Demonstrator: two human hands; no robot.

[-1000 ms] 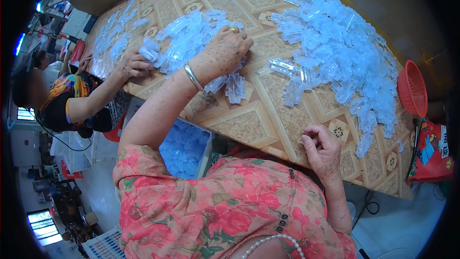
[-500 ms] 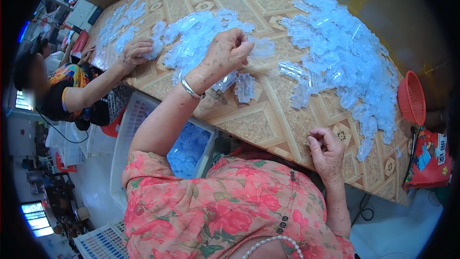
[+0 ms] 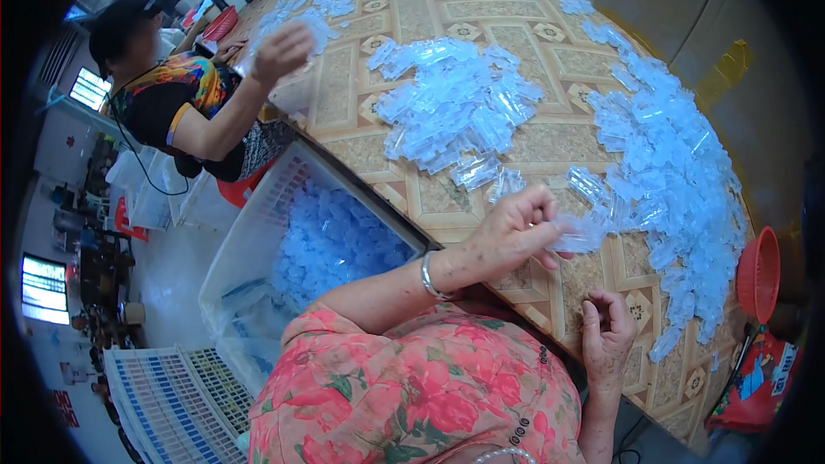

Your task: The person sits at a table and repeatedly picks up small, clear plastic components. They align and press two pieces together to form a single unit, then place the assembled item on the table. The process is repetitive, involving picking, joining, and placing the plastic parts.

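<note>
Left hand (image 3: 516, 230), right of center in the frame: thumb and fingers pinched on a clear plastic piece (image 3: 582, 235). Piece sticks out to the right of the fingertips, a bit blurred; can't tell if it's one or several stacked. It's right by the left edge of the big right-hand pile (image 3: 679, 198); can't tell if they touch. Silver bracelet (image 3: 430, 276) on that wrist.

Right hand (image 3: 610, 337), lower right of center: palm side partly up, fingers loosely curled, gap between thumb and fingertips. Sits at the near edge of the surface (image 3: 563, 142), below the left hand in frame.

Surface has a tan geometric pattern. Middle pile (image 3: 460, 103) of similar clear pieces lies upper center, well apart from the right-hand pile across a bare strip. Red basket (image 3: 758, 275) at right edge of frame, tipped on its side, red bag (image 3: 756, 387) just below it. Cardboard panel (image 3: 756, 86) with yellow tape (image 3: 724, 76) stands along the upper right.

White crate (image 3: 232, 271) left of center, below the surface edge, loaded with bluish clear parts (image 3: 335, 245). White slatted rack (image 3: 172, 404) lower left. Co-worker (image 3: 185, 107) upper left, one raised hand (image 3: 284, 51) motion-blurred near another spread of clear pieces (image 3: 331, 4).
</note>
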